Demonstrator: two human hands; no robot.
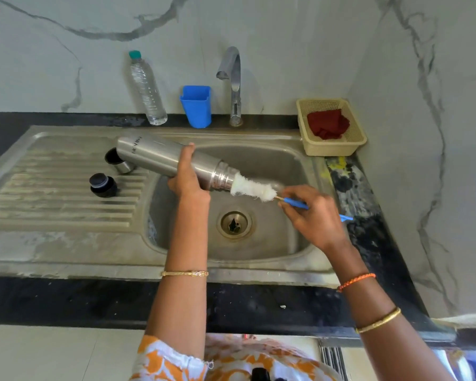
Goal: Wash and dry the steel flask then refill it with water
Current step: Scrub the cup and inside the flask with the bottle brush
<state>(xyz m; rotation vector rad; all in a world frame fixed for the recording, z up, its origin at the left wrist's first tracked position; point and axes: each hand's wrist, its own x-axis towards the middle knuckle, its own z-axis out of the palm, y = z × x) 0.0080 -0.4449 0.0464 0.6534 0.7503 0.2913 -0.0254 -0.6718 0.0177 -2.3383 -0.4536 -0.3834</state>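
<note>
Reaching out over the dark worktop (94, 301) from the bottom of the view, two bare forearms extend above the steel sink (272, 243). The left hand (187, 177) wraps its fingers round the middle of the steel flask (160, 156), holding it in the air over the left side of the basin, tilted so that its open threaded mouth points down and to the right. The right hand (312, 214) pinches the blue handle of a bottle brush (254, 189), whose white bristle head sits at the flask's mouth, partly inside it. Both hover above the round drain (234, 224) at the bottom of the basin.

On the ribbed draining board to the left, a black stopper (102, 185) stands upright, and just behind it a steel cup lid (118, 160) lies tipped with its dark opening facing left, partly hidden by the base of the flask.

Farther back, along the rear edge of the worktop, a clear plastic water bottle (147, 92) with a teal cap stands leaning against the marble wall. To its right sits a blue plastic holder (196, 107), then the curved steel tap (232, 83), its spout turned toward the left. In the right-hand corner a beige plastic basket (353, 141) rests on the sink's rim with a dark red cloth (327, 123) bunched inside it.
</note>
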